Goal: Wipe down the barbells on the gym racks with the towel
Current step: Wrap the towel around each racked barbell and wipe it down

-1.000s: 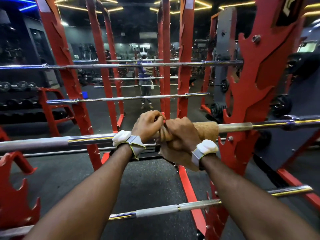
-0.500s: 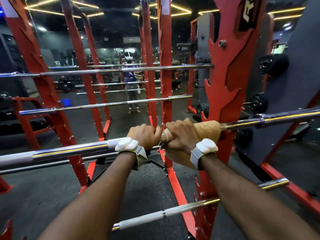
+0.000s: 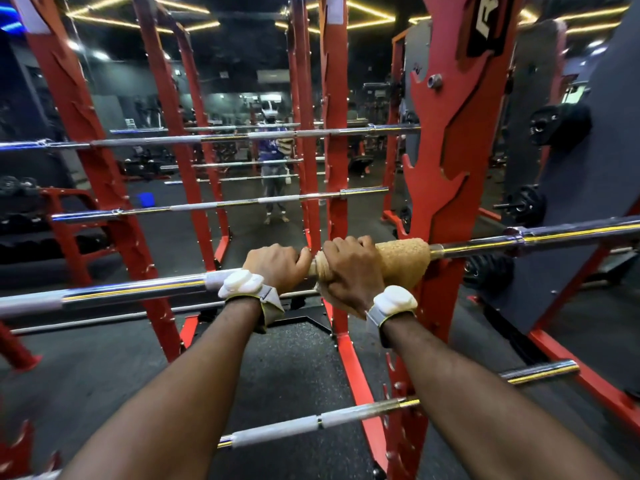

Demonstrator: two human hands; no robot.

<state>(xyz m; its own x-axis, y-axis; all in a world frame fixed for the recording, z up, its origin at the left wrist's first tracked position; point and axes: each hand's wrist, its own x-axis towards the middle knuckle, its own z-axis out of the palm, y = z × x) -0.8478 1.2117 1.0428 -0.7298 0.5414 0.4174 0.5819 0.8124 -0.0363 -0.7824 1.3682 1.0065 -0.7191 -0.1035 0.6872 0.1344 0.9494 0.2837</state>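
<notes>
From your head camera, both your arms reach forward to the nearest barbell point(image 3: 138, 291), which runs level across the picture at about the height of your wrists. Your left hand point(image 3: 277, 263) has its fingers curled over the bare chrome shaft and grips it, just beside the towel's left end. Your right hand point(image 3: 349, 268) sits right next to it, fingers wrapped round the tan towel point(image 3: 401, 261), which is rolled about the bar. The towel runs on from under your right hand towards the red rack upright point(image 3: 446, 168), and a loose fold of it hangs below your palm. Each wrist carries a white band point(image 3: 394, 301). Below your forearms a lower barbell point(image 3: 311, 424) lies on the same rack, slanting up to the right. Further back, two more bars point(image 3: 221, 204) rest across the red frames, one above the other. Black weight plates point(image 3: 557, 124) hang on the grey panel at the right. A person point(image 3: 273, 168) stands far off between the uprights.
</notes>
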